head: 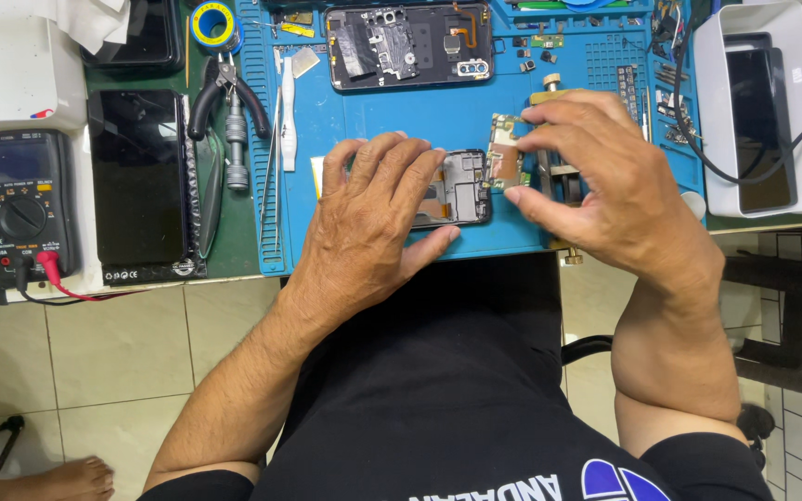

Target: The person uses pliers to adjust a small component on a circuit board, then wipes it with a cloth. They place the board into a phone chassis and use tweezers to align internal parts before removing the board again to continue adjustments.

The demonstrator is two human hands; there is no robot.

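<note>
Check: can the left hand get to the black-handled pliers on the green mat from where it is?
Probably yes. The left hand rests on the opened phone; the pliers lie up and left of it, uncovered, with only tweezers and a white pry tool lying flat between.

A bright blue work mat [364, 121] holds a black opened phone frame [457, 190] and a green circuit board [505, 153] with gold patches. At the mat's left edge lie black-handled pliers [226, 93] and a yellow-and-blue solder spool [213, 24]. A grey multimeter [16, 199] has red and black leads.
</note>
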